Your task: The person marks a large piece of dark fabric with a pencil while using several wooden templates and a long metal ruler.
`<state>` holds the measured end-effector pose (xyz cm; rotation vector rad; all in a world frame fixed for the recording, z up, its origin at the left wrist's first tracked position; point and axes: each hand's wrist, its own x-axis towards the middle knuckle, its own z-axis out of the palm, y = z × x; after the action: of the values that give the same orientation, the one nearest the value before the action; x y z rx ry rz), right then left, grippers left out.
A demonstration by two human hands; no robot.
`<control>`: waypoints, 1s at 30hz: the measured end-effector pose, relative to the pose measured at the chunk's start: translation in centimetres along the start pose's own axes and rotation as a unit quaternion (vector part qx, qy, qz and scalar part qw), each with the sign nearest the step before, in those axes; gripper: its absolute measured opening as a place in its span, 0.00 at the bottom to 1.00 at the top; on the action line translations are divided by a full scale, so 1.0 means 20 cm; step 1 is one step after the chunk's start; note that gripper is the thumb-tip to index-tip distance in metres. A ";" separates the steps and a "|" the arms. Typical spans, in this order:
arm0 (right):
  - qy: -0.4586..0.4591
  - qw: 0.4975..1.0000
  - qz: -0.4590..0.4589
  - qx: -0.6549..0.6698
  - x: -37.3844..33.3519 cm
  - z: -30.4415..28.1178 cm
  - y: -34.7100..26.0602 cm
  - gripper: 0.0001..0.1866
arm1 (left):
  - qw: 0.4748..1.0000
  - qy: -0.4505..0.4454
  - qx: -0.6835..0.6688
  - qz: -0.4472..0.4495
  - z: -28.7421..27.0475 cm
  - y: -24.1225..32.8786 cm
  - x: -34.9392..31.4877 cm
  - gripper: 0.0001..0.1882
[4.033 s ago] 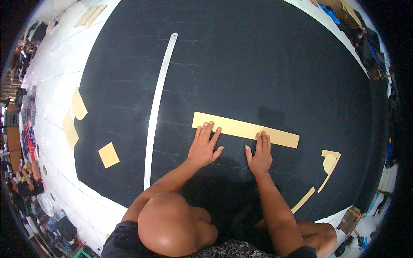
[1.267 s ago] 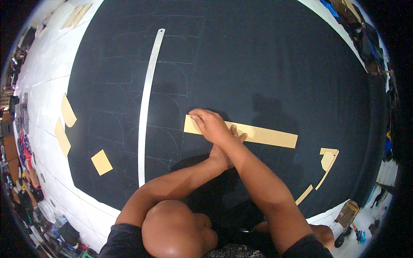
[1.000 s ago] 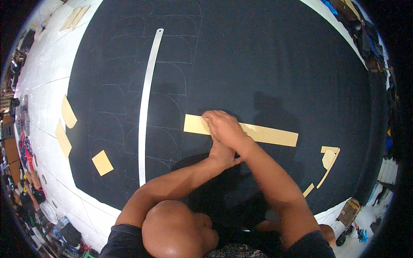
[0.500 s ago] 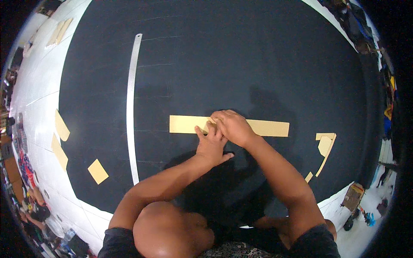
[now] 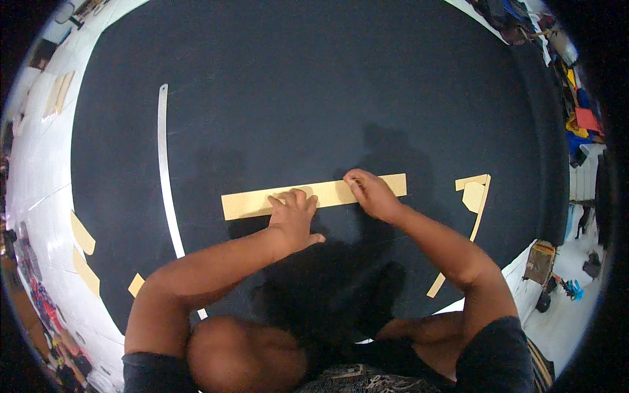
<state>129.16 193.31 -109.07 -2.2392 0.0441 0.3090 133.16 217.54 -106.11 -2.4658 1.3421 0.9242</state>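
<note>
One wide black cloth (image 5: 282,98) is covering most of the view, and on it the step in hand seems to be holding a yellow card strip (image 5: 331,193) steady while working along its far edge; the next move is probably calling for even pressure, so that nothing is slipping. A long metal ruler (image 5: 163,150) is lying to the left, well apart from the card strip. The card strip itself is resting flat on the cloth in front of the person, running crosswise and slanting slightly away toward its right end, looking plain, narrow and straight-sided. The left hand (image 5: 291,219) is spreading its fingers and pressing just left of the card strip's middle. The right hand (image 5: 377,196) is bending over the far edge, thumb and fingertips pinching together; whether they are gripping something small, I cannot tell. To the right, a many-sided card piece (image 5: 473,196) is lying well apart.
</note>
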 end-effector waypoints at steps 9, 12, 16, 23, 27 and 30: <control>-0.024 0.997 -0.070 0.001 0.06 -0.05 0.03 0.12 | 0.987 0.016 -0.139 0.083 -0.04 0.05 0.19 0.32; -0.046 0.997 -0.063 0.008 0.05 -0.05 0.03 0.13 | 0.989 0.111 -0.099 0.022 0.08 0.16 0.21 0.36; -0.049 0.998 -0.045 -0.012 0.05 -0.05 0.02 0.13 | 0.989 0.124 -0.073 -0.044 0.11 0.29 0.20 0.41; 0.030 0.998 -0.034 -0.042 -0.03 0.03 0.04 0.11 | 0.983 0.089 -0.129 -0.096 0.06 0.35 0.19 0.49; 0.075 0.996 0.015 -0.039 -0.10 -0.05 0.15 0.11 | 0.983 0.109 -0.107 -0.105 0.07 0.39 0.20 0.49; 0.117 0.992 0.040 -0.032 -0.16 -0.15 0.25 0.12 | 0.982 0.115 -0.105 -0.105 0.07 0.38 0.22 0.49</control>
<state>125.95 187.64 -110.25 -2.3321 0.2529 0.0904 128.19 210.85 -108.84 -2.8831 1.0608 0.7874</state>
